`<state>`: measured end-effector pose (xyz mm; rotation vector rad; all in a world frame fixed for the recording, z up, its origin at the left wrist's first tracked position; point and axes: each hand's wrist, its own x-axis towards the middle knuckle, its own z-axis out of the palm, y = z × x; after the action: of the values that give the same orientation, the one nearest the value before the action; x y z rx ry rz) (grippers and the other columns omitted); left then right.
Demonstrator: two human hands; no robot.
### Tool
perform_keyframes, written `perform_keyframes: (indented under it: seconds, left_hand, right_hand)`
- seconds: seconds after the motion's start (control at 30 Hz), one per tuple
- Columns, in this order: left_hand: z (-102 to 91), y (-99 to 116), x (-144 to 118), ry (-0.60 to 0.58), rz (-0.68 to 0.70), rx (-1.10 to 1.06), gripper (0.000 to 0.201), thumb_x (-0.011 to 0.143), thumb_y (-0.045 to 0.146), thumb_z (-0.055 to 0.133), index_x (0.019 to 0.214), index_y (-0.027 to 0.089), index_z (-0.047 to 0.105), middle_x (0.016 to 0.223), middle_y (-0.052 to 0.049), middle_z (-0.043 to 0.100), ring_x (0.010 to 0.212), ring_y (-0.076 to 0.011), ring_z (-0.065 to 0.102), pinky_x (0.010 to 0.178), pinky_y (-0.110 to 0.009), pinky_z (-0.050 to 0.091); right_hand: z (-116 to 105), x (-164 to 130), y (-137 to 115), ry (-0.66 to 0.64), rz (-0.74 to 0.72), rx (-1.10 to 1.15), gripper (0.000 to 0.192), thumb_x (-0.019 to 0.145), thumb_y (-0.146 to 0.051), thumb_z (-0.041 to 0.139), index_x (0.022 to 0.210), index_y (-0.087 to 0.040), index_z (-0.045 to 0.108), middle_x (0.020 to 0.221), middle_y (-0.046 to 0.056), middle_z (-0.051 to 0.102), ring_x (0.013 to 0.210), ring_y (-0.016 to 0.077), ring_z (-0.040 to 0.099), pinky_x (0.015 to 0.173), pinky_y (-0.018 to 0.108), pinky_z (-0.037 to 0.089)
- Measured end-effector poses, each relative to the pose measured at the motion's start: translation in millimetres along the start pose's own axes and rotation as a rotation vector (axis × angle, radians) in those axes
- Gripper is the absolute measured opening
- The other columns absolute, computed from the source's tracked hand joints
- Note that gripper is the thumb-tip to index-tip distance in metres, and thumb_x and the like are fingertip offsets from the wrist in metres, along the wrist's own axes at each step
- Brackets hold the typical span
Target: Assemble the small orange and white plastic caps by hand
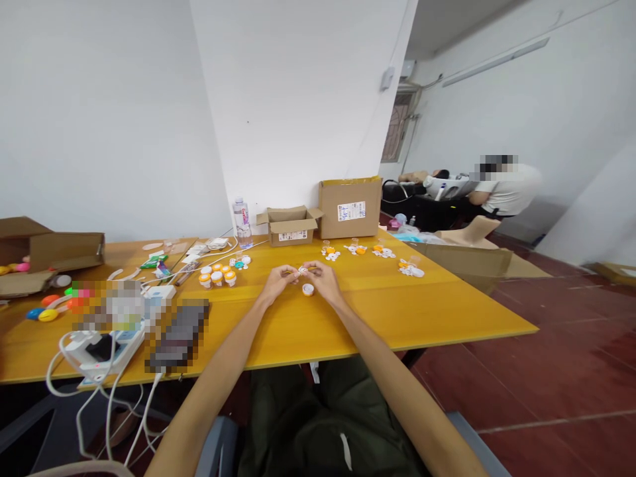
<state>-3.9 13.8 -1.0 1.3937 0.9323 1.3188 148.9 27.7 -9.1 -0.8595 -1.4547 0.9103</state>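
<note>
My left hand [281, 280] and my right hand [321, 278] meet over the middle of the wooden table [397, 311]. Pinched between their fingertips is a small white part [303, 271], too small to make out in detail. Just below it on the table sits a round white cup-like piece [308, 290] with an orange rim, apart from the hands. To the left stands a group of small white jars [217, 275] with orange rims. Several loose piles of white and orange parts [330, 252] lie behind and to the right of my right hand.
A small open carton [291, 225], a larger box [349, 209] and a water bottle [242, 223] stand along the wall. On the left are a power strip [124, 338] with trailing cables, a phone [179, 334] and an open box [64, 252]. A person [511, 185] sits at the far right.
</note>
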Motion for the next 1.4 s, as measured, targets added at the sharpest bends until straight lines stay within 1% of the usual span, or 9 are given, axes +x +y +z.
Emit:
perform_keyframes:
  seconds: [0.17, 0.37, 0.57, 0.87, 1.0, 1.2, 1.4]
  left_hand:
    - [-1.0, -1.6, 0.6, -0.016, -0.007, 0.009, 0.023, 0.06, 0.034, 0.08, 0.064, 0.017, 0.066, 0.073, -0.002, 0.069, 0.062, -0.0118, 0.06, 0.068, -0.025, 0.048]
    - [-2.5, -4.3, 2.5, -0.05, -0.026, 0.044, 0.03, 0.06, 0.041, 0.081, 0.071, 0.016, 0.068, 0.075, -0.003, 0.071, 0.067, -0.0137, 0.061, 0.073, -0.028, 0.049]
    - [-2.8, -7.1, 3.2, -0.068, -0.015, 0.077, 0.035, 0.06, 0.046, 0.08, 0.073, 0.016, 0.067, 0.074, -0.002, 0.07, 0.066, -0.0137, 0.06, 0.072, -0.029, 0.049]
    - [-1.1, -5.7, 2.2, -0.064, 0.002, 0.092, 0.033, 0.058, 0.041, 0.082, 0.072, 0.016, 0.066, 0.071, -0.001, 0.068, 0.062, -0.0114, 0.058, 0.069, -0.027, 0.048]
    - [-1.0, -7.3, 3.7, -0.054, 0.018, 0.12, 0.029, 0.06, 0.039, 0.08, 0.072, 0.016, 0.066, 0.068, 0.0, 0.066, 0.061, -0.0113, 0.057, 0.066, -0.027, 0.048]
    - [-2.5, -11.9, 6.6, -0.045, 0.053, 0.198, 0.026, 0.064, 0.038, 0.077, 0.074, 0.016, 0.068, 0.065, 0.0, 0.066, 0.06, -0.0127, 0.057, 0.064, -0.027, 0.047]
    - [-3.7, -14.5, 7.7, -0.04, 0.069, 0.23, 0.022, 0.068, 0.037, 0.074, 0.076, 0.016, 0.07, 0.062, 0.001, 0.064, 0.058, -0.0122, 0.056, 0.062, -0.026, 0.046]
  right_hand:
    - [-0.9, -0.4, -1.4, -0.014, -0.036, -0.008, 0.014, 0.065, -0.033, 0.067, 0.072, -0.021, 0.064, 0.078, 0.004, 0.073, 0.073, 0.022, 0.069, 0.069, 0.034, 0.055]
    - [-0.6, -0.8, 1.7, -0.021, -0.103, -0.02, 0.013, 0.069, -0.034, 0.066, 0.073, -0.021, 0.066, 0.078, 0.003, 0.073, 0.073, 0.0199, 0.069, 0.071, 0.032, 0.055]
    - [0.0, -0.2, 3.8, -0.003, -0.102, -0.03, 0.012, 0.07, -0.033, 0.065, 0.073, -0.021, 0.066, 0.077, 0.003, 0.073, 0.073, 0.0201, 0.069, 0.071, 0.033, 0.056]
    - [-0.2, -0.5, 4.7, -0.003, -0.086, -0.084, 0.01, 0.072, -0.03, 0.065, 0.073, -0.02, 0.064, 0.077, 0.004, 0.073, 0.071, 0.0206, 0.07, 0.069, 0.033, 0.056]
    - [-0.5, 0.1, 7.3, -0.003, -0.098, -0.114, 0.008, 0.074, -0.029, 0.064, 0.074, -0.02, 0.065, 0.077, 0.004, 0.073, 0.071, 0.0204, 0.07, 0.069, 0.033, 0.056]
    - [-1.8, 0.3, 9.5, -0.02, -0.148, -0.176, 0.01, 0.078, -0.03, 0.063, 0.075, -0.021, 0.065, 0.078, 0.003, 0.073, 0.07, 0.0194, 0.069, 0.068, 0.031, 0.055]
    - [-2.4, -1.9, 10.5, -0.007, -0.233, -0.252, 0.009, 0.079, -0.027, 0.059, 0.073, -0.022, 0.065, 0.079, 0.003, 0.071, 0.073, 0.0188, 0.067, 0.071, 0.03, 0.054]
